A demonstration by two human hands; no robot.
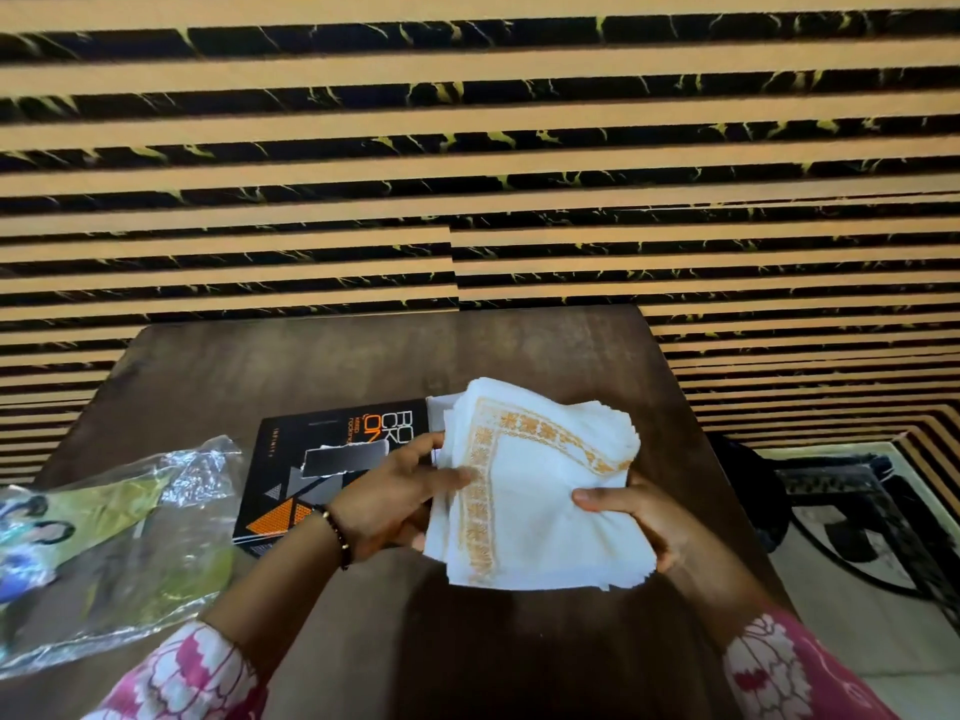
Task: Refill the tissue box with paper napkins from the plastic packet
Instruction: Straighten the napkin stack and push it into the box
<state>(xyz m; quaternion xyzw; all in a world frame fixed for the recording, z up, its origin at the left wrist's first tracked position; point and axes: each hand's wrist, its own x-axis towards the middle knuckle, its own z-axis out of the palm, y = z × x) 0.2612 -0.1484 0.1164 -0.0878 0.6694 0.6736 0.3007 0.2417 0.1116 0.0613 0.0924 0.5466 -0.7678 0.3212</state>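
A wall (467,148) of horizontal tan slats alternating with black, gold-veined marble strips fills the upper view. Below it stands a dark brown wooden table (311,366), with a patterned rug (852,517) on the floor to its right. On the table's left edge lies a crumpled clear plastic packet (119,543) with green and blue print, too blurred to read. Near the table's centre lies a flat black tissue box (322,475) with orange and grey triangles; its rotated lettering reads partly "ROCK ON", the smaller print being illegible. Just right of the box, held above the table, is a stack of white paper napkins (540,491) with an orange border pattern, its long axis running near to far, tilted slightly left. The left hand (395,496), wearing a beaded bracelet (337,537), pinches the stack's left edge, thumb on top. The right hand (639,517) grips the right edge, fingers curled beneath. Both sleeves are pink with white flowers.
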